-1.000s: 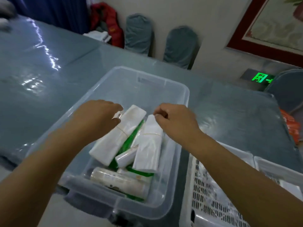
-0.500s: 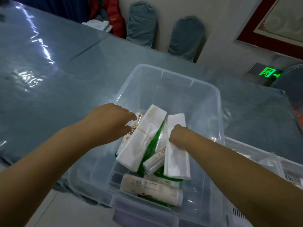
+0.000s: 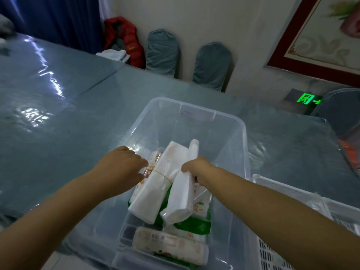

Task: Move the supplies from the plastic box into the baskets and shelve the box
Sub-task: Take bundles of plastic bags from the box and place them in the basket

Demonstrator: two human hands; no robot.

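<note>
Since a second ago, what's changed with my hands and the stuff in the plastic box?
Both hands dropped from above the box into it. The right hand took hold of a white pack and tilted its far end up. The left hand came down onto the banded white bundle, though its grip is hidden. The roll at the near end, the green packs and the plastic box stayed put.
</note>
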